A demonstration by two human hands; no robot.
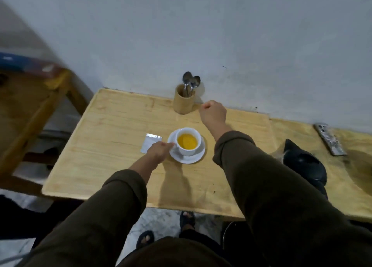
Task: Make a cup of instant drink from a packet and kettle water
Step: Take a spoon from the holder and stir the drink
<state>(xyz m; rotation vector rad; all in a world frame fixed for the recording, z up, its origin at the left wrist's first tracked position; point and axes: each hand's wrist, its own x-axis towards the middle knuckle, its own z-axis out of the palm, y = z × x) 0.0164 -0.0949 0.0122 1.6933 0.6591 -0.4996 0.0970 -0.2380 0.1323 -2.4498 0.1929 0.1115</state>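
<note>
Left hand (159,149) fingers touch the saucer (187,158) under the filled cup (188,141); the right hand (213,113), loosely fisted and empty, is nearer the upright spoons (190,83) at the worktop's (112,126) back edge.

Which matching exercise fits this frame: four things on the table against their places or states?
Things:
1. cup
2. packet
3. spoons
4. kettle

Places or states:
A. standing in the wooden holder by the wall
B. on the saucer, holding yellow liquid
C. black, at the table's right, beside the right sleeve
D. silver, lying flat left of the saucer

Pairs: 1-B, 2-D, 3-A, 4-C
</note>
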